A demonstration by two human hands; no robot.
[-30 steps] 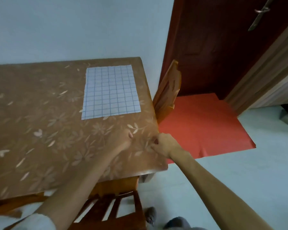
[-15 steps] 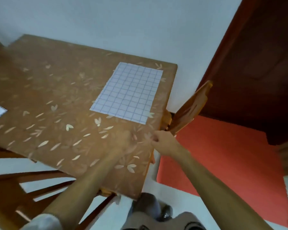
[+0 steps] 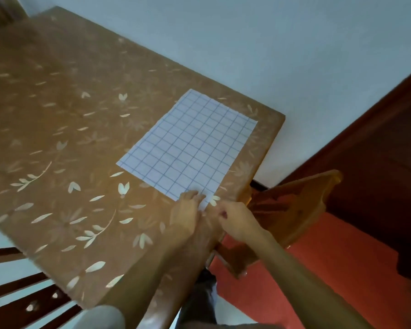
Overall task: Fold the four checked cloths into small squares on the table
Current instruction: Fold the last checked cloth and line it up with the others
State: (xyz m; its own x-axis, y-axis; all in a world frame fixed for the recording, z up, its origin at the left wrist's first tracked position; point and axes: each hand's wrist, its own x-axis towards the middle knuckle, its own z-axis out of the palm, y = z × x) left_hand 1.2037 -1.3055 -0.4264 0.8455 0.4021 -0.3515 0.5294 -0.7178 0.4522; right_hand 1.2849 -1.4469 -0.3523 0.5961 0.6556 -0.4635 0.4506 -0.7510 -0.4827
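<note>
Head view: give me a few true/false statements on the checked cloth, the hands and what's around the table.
1. The checked cloth lies flat on the table. True.
2. The left hand has fingers on the cloth's near corner. True.
3. The cloth sits in the middle of the table, far from every edge. False: it lies close to the table's right edge, near the far corner.
4. The right hand holds the cloth high in the air. False: it is low at the near corner, fingers curled; whether it pinches the cloth cannot be told.
5. A wooden chair stands by the table's right edge, over a red mat. True.
</note>
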